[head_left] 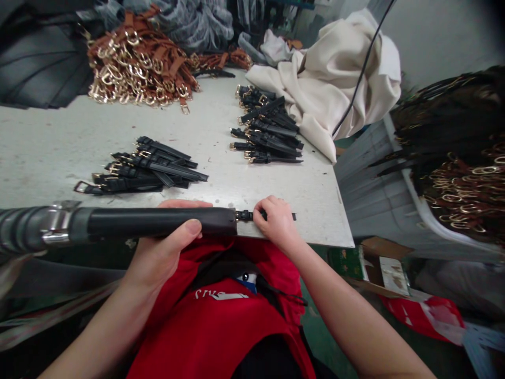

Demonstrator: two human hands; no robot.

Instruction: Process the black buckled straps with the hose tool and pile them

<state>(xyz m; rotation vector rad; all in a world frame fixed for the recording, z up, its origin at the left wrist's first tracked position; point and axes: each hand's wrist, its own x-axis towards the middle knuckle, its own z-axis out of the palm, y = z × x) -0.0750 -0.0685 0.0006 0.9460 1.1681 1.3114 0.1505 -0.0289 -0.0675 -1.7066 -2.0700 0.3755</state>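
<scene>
My left hand [168,247] is wrapped round a long black bar-like tool [158,221] that lies along the table's near edge, its thumb on top. My right hand [276,221] pinches a thin black strap [245,215] sticking out of the tool's right end, pressed against the table edge. A pile of black straps with gold buckles [145,166] lies just beyond the tool. A second pile of black straps [266,131] sits further right.
A heap of brown straps with gold buckles [138,63] lies at the back. Cream cloth [339,79] drapes over the grey table [59,142] at its right corner. A bin of buckled straps [461,184] stands at the right. Cardboard box [379,263] is on the floor.
</scene>
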